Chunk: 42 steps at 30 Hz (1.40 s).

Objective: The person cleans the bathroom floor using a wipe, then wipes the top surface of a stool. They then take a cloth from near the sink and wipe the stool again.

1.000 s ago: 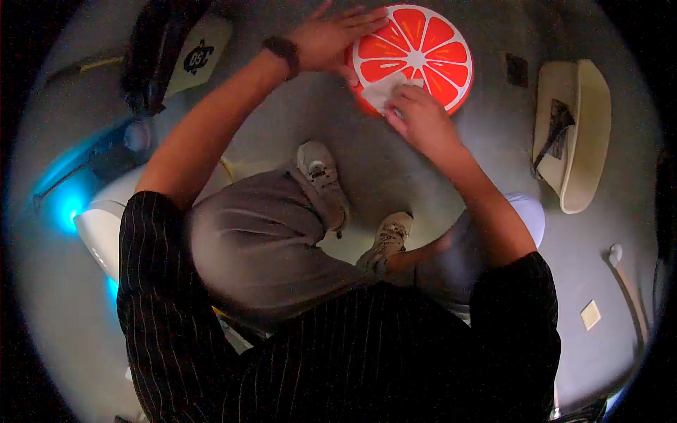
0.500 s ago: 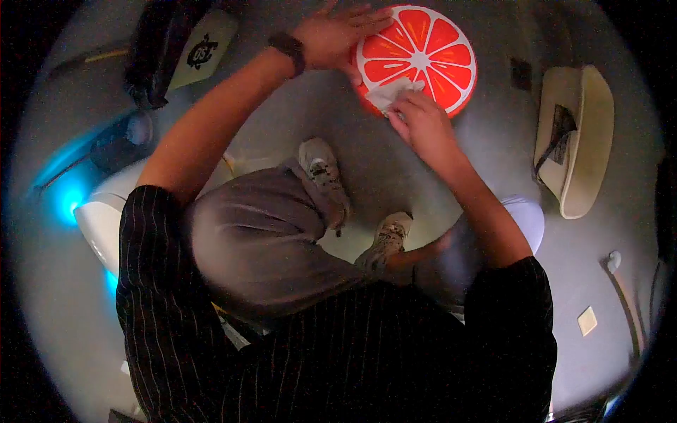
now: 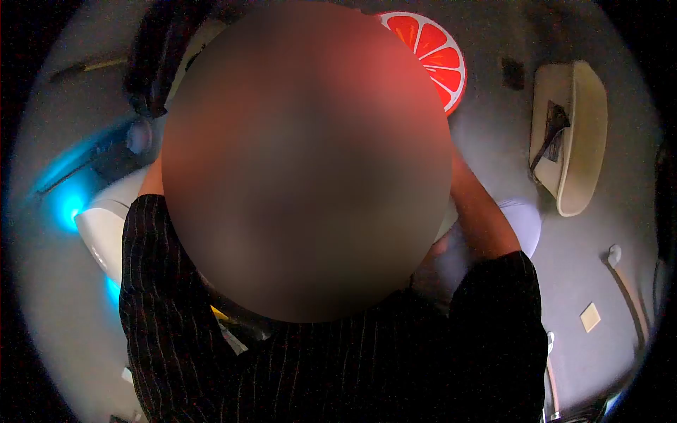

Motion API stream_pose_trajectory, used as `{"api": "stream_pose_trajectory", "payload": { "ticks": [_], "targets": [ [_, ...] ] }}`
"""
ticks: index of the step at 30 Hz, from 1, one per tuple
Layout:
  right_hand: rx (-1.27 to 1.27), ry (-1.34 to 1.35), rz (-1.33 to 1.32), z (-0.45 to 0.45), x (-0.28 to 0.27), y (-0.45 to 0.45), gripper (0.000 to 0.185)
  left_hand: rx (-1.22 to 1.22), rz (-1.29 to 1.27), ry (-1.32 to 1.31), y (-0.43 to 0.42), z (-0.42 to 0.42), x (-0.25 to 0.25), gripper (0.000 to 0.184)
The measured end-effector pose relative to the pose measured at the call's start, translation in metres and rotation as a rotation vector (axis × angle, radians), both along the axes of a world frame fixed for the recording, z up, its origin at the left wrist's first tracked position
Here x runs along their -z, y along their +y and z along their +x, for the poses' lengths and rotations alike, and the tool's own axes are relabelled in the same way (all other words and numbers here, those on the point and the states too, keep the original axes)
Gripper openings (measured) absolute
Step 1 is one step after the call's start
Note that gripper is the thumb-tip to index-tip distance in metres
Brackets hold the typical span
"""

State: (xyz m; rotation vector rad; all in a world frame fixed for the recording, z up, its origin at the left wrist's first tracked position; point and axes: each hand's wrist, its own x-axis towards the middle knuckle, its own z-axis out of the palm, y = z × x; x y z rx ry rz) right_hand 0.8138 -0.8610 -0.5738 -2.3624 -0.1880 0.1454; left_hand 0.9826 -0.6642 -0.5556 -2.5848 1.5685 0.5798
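A large round blur covers the middle of the head view and hides both of my hands. To its upper right shows part of a round red disc printed like a citrus slice with white segment lines. My left forearm appears only as a sliver at the blur's left edge. On the other side my right forearm runs up into the blur, below the disc. Whether either hand touches the disc, or holds the white cloth or tissue seen earlier, cannot be made out.
A cream curved object with a dark strap lies at right. Near it are a pale rounded surface, a small pale square and a hook-ended bar. At left are a white shell by blue light and a black item.
A blur now covers my hands, legs and shoes. Earlier my left hand lay on the disc and my right hand pressed a white cloth or tissue against it. The disc appears slightly lower and further left.
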Motion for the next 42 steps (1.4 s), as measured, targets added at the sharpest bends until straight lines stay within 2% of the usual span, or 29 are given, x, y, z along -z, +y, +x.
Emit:
{"api": "stream_pose_trajectory", "payload": {
  "ticks": [1,2,3,4,5,7,9,11,12,14,17,22,27,33,42],
  "targets": [
    [0.088,0.15,0.115,0.0,-0.013,-0.01,0.02,0.009,-0.093,-0.109,0.006,0.0,0.016,0.109],
    [0.178,0.306,0.229,-0.001,-0.022,-0.018,0.02,0.008,-0.093,-0.106,0.005,-0.001,0.01,0.109],
    [0.179,0.31,0.226,-0.003,-0.016,-0.023,0.02,-0.015,-0.028,0.004,0.001,0.0,-0.005,0.114],
    [0.068,0.173,0.109,-0.006,-0.008,-0.028,0.02,-0.037,0.036,0.117,-0.003,-0.001,-0.015,0.12],
    [-0.045,0.032,-0.006,-0.007,-0.003,-0.03,0.02,-0.036,0.033,0.12,-0.004,-0.002,-0.019,0.12],
    [-0.017,0.069,0.067,-0.014,-0.042,-0.025,0.021,-0.027,0.093,0.111,-0.004,0.001,-0.025,0.121],
    [0.004,0.106,0.147,-0.013,-0.046,-0.021,0.021,-0.026,0.075,0.115,0.001,0.003,-0.025,0.121],
    [-0.215,0.201,-0.084,-0.014,-0.019,-0.025,0.021,-0.02,0.053,0.129,0.001,0.001,-0.024,0.121],
    [-0.216,0.203,-0.083,-0.016,-0.016,-0.021,0.021,-0.014,0.062,0.117,0.0,0.001,-0.026,0.121],
    [-0.177,-0.037,-0.068,-0.018,-0.014,-0.012,0.012,-0.007,0.07,0.109,0.001,0.0,-0.02,0.121],
    [-0.104,-0.094,-0.062,-0.022,-0.012,-0.002,0.012,0.032,-0.022,0.013,0.001,0.003,-0.002,0.12],
    [-0.164,-0.086,-0.098,-0.04,-0.009,-0.023,0.015,-0.027,0.049,0.126,-0.001,0.001,-0.025,0.121],
    [-0.169,-0.133,-0.157,-0.038,-0.005,-0.005,0.018,0.021,0.006,0.075,-0.001,0.002,-0.016,0.121],
    [-0.051,-0.093,-0.054,-0.052,-0.006,-0.023,0.017,0.013,0.0,0.112,0.002,-0.001,-0.019,0.121],
    [-0.111,-0.08,-0.051,-0.051,-0.006,-0.025,0.017,0.037,0.018,0.086,-0.002,0.001,-0.013,0.121]
  ]
}}
